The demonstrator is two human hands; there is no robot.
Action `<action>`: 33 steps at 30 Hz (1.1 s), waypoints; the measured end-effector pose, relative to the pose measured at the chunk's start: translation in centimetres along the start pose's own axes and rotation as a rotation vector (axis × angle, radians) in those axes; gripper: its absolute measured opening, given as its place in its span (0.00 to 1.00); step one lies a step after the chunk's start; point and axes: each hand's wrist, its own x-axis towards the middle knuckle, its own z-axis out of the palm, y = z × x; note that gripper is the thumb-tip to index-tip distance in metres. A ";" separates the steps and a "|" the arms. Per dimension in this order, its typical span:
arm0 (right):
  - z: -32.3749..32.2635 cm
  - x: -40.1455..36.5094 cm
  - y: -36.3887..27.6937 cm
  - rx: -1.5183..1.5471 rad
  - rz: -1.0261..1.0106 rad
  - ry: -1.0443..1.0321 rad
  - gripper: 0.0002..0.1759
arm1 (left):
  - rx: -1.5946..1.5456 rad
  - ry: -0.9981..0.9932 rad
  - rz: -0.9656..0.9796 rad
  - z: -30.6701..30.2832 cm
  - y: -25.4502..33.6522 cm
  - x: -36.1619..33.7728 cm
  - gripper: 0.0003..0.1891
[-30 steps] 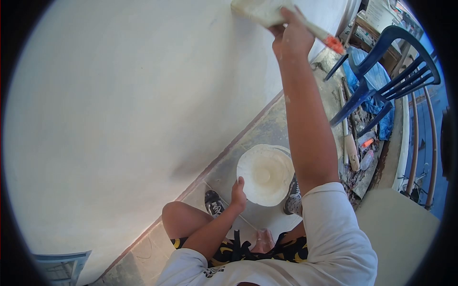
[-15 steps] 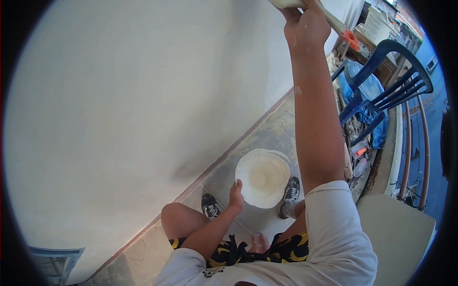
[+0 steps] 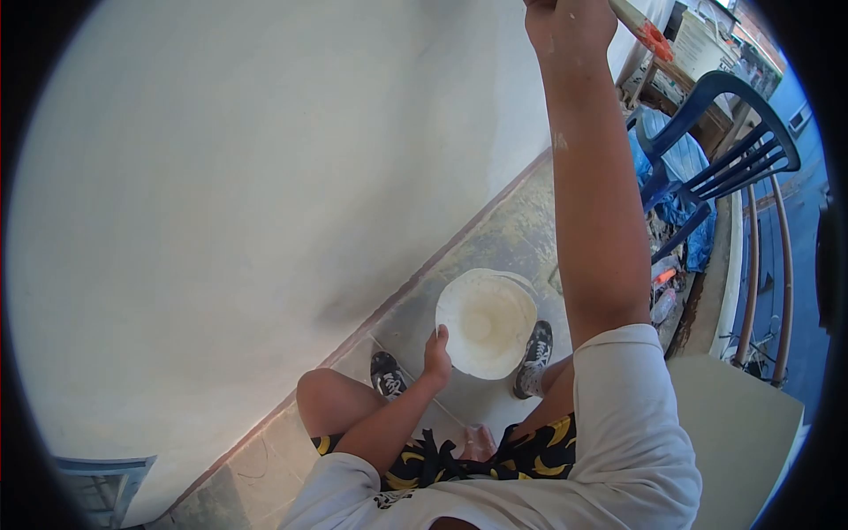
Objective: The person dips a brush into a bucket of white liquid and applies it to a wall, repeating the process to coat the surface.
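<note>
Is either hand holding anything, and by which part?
The left hand grips the white bucket by the left side of its rim. The right hand holds an orange-tipped handle short of its tip; whatever lies beyond is out of view.

we have a wall (image 3: 247,221) along the left, with a window (image 3: 102,486) at its near end. beside it the floor (image 3: 517,234) runs from near left to far right. over that floor, a bucket (image 3: 486,324) lies between our two shoes (image 3: 535,353). far right of it we see a chair (image 3: 685,113), a plastic sheet (image 3: 702,243) behind and below, then railings (image 3: 784,283) further right. a panel (image 3: 733,433) lies near right.
</note>
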 end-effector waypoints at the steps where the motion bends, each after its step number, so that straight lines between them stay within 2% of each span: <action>1: -0.9 -0.2 0.9 -0.027 -0.030 -0.046 0.20 | -0.005 0.003 -0.015 0.1 -0.1 0.1 0.28; 3: -6.5 -2.8 4.9 -0.060 0.110 0.076 0.24 | -0.052 -0.029 -0.019 -0.4 -0.3 -0.2 0.29; 4: -10.0 -4.4 6.2 -0.121 0.175 0.179 0.26 | -0.077 -0.005 -0.085 -0.2 0.5 -0.7 0.28; 6: -16.6 -8.5 8.2 -0.270 0.295 0.377 0.28 | -0.122 0.018 -0.091 -0.4 0.2 -0.6 0.28; 8: -20.9 -11.7 9.4 -0.349 0.325 0.550 0.29 | -0.163 0.047 -0.092 -1.0 0.5 -0.5 0.28; 11: -17.3 -10.3 9.9 -0.359 0.345 0.518 0.28 | -0.066 0.073 -0.100 -1.2 0.3 -1.0 0.27; 12: -14.5 -8.5 9.8 -0.366 0.242 0.468 0.28 | -0.082 0.069 -0.087 -0.9 0.5 -0.9 0.28; 13: -11.3 -6.6 8.9 -0.372 0.138 0.418 0.28 | -0.095 0.065 -0.073 -1.0 0.7 -0.8 0.28; 15: -6.1 -4.5 4.3 -0.173 0.084 0.199 0.25 | -0.083 0.063 -0.066 -1.5 0.3 -0.7 0.28; 17: -2.9 -5.2 1.4 -0.102 0.062 0.169 0.25 | -0.096 0.046 -0.051 -1.1 0.5 -0.4 0.28; 20: -3.6 -9.8 1.8 -0.020 0.096 0.134 0.28 | -0.122 0.011 -0.085 -0.9 1.2 -0.9 0.28; 21: -5.7 -11.8 3.4 -0.067 0.140 0.192 0.28 | -0.080 0.003 -0.071 -0.9 1.4 -1.0 0.29; 22: -7.2 -14.2 4.0 -0.093 0.204 0.333 0.29 | -0.035 -0.001 -0.058 -1.2 1.6 -1.2 0.31; 24: -11.0 -18.1 5.1 -0.195 0.265 0.466 0.30 | -0.019 0.038 -0.008 -1.2 2.0 -1.5 0.29; 25: -10.4 -18.0 6.0 -0.191 0.276 0.441 0.30 | 0.001 0.081 0.028 -1.1 2.2 -1.6 0.28; 27: -9.8 -18.1 7.7 -0.291 0.396 0.526 0.30 | 0.005 0.070 0.034 -1.6 2.4 -1.6 0.28; 29: -4.9 -14.5 7.3 -0.316 0.295 0.339 0.30 | 0.019 0.052 0.014 -2.2 2.0 -1.9 0.28; 33: 2.5 -11.5 1.6 -0.175 0.151 0.240 0.28 | -0.007 0.042 0.059 -2.3 2.5 -2.1 0.27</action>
